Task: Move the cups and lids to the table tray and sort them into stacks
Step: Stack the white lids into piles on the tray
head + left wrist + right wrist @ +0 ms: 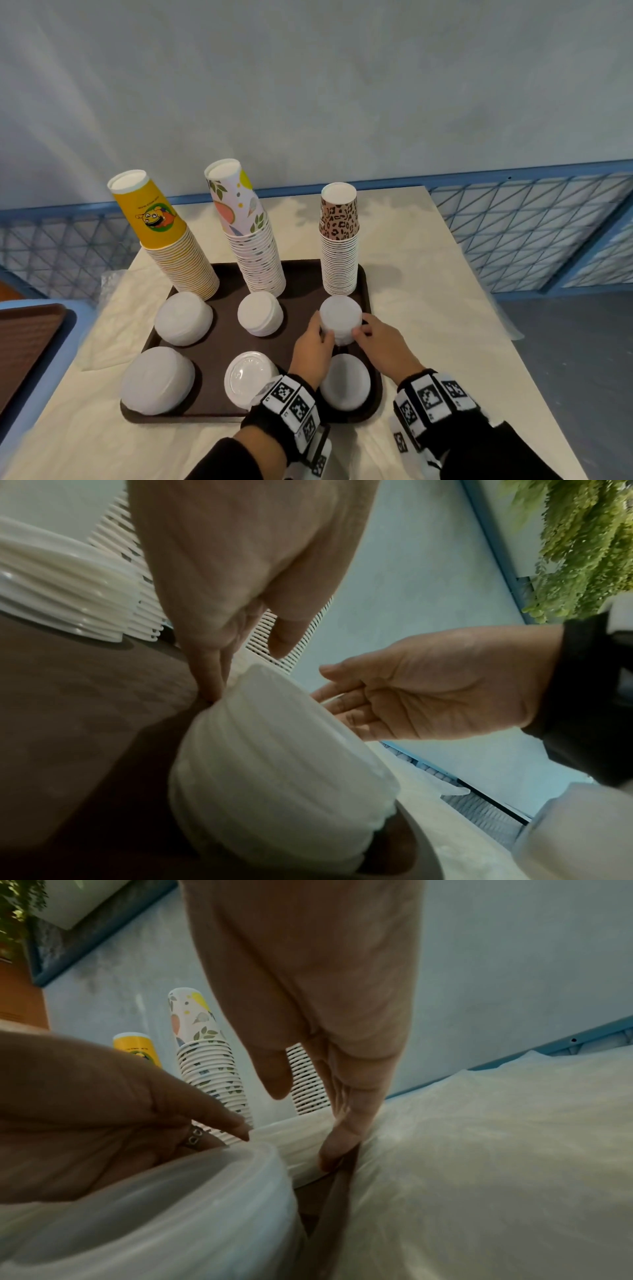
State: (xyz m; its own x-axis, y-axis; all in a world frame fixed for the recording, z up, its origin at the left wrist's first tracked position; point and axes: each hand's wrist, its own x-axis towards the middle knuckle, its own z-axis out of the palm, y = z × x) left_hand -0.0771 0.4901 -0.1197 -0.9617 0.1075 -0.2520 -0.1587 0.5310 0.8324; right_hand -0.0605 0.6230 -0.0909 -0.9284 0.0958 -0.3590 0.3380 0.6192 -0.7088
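Both wrists sit at the near edge of the brown tray (365,284), each wearing a marker band. Left hand (313,346) and right hand (383,342) flank the small lid stack (340,320) at the tray's right side, middle row; fingers are mostly straight, tips pressing its sides from left and right, not wrapped round it. Wrist views confirm: left fingertips (212,691) touch the stack's edge, right fingertips (330,1153) rest on its side near the tray rim.

Behind it stands the leopard cup stack (339,246); floral cup stack (250,233) and yellow cup stack (164,233) stand to the left along the far edge. Five more lid stacks fill the tray, the near-right lid stack (346,382) lying between the wrists.

Step looks like squaring up or seating this last lid pile; sorting seems nearly done. Next move likely needs gentle even pressure from both sides so the lids align without toppling, then letting go straight outward.
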